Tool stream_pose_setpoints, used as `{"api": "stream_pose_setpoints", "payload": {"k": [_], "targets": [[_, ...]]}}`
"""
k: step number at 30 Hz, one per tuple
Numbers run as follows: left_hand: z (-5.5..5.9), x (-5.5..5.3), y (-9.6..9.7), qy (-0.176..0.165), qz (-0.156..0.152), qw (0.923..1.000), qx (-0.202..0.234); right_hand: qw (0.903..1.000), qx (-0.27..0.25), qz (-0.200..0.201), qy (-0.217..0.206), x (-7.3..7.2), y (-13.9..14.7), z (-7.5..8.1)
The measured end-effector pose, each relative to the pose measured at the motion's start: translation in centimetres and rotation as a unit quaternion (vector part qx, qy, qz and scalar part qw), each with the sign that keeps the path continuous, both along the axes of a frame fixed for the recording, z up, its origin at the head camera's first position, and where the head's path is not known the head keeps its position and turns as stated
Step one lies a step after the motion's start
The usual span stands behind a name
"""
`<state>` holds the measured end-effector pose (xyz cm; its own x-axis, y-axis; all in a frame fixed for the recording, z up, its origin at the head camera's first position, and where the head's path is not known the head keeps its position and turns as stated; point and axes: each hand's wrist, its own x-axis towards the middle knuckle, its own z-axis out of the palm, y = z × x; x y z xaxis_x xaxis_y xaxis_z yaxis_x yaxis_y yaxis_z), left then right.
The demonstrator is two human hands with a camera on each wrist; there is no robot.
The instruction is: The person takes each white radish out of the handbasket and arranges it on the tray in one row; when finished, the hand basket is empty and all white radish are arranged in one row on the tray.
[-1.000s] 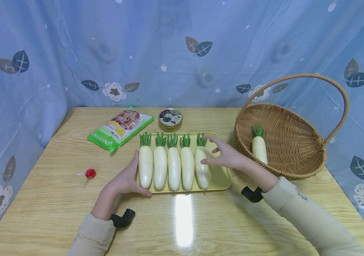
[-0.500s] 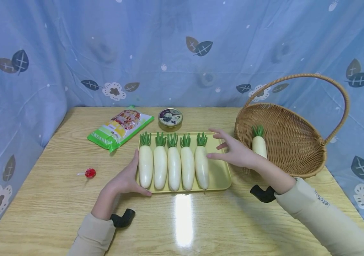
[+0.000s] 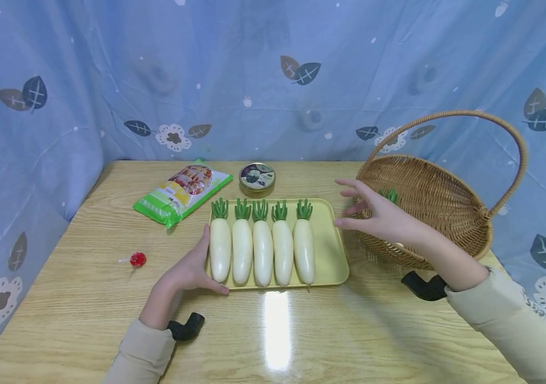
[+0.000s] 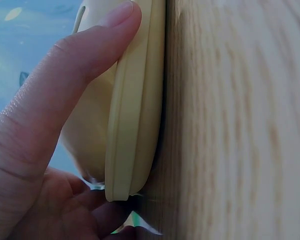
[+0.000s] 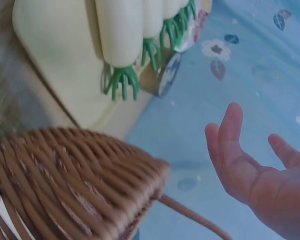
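Note:
Several white radishes (image 3: 263,250) with green tops lie side by side in a pale yellow tray (image 3: 332,266). My left hand (image 3: 193,269) grips the tray's near left corner. In the left wrist view the thumb lies on the tray's rim (image 4: 127,125), and the fingers are on its far side. My right hand (image 3: 383,216) is in the air between the tray and a wicker basket (image 3: 436,197), fingers spread and holding nothing. Behind that hand, the green top of another white radish (image 3: 389,195) shows inside the basket; the rest of it is mostly hidden.
A green and white food packet (image 3: 182,193) lies at the back left, beside a round tin (image 3: 257,177). A red lollipop (image 3: 137,260) is on the table (image 3: 90,314) at the left. The basket's tall handle (image 3: 465,113) arches up at the right. A blue curtain (image 3: 254,80) hangs behind.
My right hand has moved away from the rightmost radish in the tray, rightward to the front of the basket, and now covers most of the radish there. The left hand has stayed on the tray.

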<state>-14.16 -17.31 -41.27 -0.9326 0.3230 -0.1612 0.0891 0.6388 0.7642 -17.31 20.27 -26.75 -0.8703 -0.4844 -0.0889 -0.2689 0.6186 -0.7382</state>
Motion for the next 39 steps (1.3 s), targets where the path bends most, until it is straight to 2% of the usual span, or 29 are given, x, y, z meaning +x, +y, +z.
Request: {"api": "stream_pose_setpoints", "payload": {"k": [7, 12, 19, 31, 39], "targets": [[0.0, 0.0, 0.0, -0.002, 0.002, 1.0000, 0.002, 0.9998, 0.018, 0.001, 0.012, -0.4, 1.2, 1.3], [0.0, -0.1, 0.1, -0.001, 0.001, 1.0000, 0.002, 0.9995, 0.025, -0.013, 0.010, -0.5, 2.2, 2.1], [-0.1, 0.1, 0.1, -0.003, 0.002, 1.0000, -0.002, 0.9991, 0.034, -0.024, 0.012, -1.6, 4.2, 2.8], [0.1, 0.1, -0.1, 0.001, -0.002, 1.0000, 0.002, 0.9990, 0.035, -0.025, -0.007, -3.9, 6.6, 1.6], [0.2, 0.1, -0.1, -0.001, -0.001, 1.0000, -0.001, 0.9980, 0.034, -0.031, -0.043, -5.8, 7.7, 0.2]]}}
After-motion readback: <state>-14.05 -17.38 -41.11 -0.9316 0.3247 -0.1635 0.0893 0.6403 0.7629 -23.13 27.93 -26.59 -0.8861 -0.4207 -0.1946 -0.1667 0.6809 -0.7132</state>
